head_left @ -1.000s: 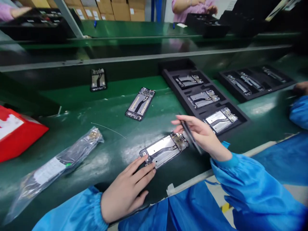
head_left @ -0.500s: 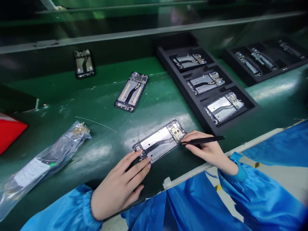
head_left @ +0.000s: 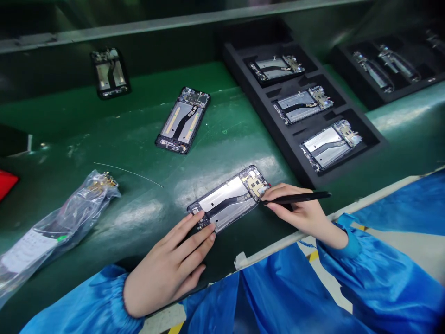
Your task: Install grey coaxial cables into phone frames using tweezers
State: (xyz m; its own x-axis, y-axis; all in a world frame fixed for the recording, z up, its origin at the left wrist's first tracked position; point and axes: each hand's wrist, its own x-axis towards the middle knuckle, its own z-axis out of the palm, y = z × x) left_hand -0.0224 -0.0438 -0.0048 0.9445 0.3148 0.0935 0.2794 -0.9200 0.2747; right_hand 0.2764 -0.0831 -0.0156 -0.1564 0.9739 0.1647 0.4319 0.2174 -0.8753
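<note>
An opened phone frame (head_left: 227, 198) with a silver plate and a circuit board at its right end lies on the green belt near me. My left hand (head_left: 170, 266) lies flat with fingers stretched out, its fingertips pressing the frame's left end. My right hand (head_left: 299, 211) pinches black tweezers (head_left: 299, 198), held nearly level, their tip at the frame's right end by the board.
A black foam tray (head_left: 295, 153) with three phone frames sits to the right; another tray (head_left: 385, 88) lies farther right. Two loose frames (head_left: 182, 119) (head_left: 109, 72) rest on the belt behind. A clear plastic bag (head_left: 55, 227) of parts lies left. A red box corner (head_left: 5, 182) shows at the far left.
My right hand came down from above the frame and turned the tweezers level, tip now at the frame's right end. The left hand stays on the frame. The view tilted down.
</note>
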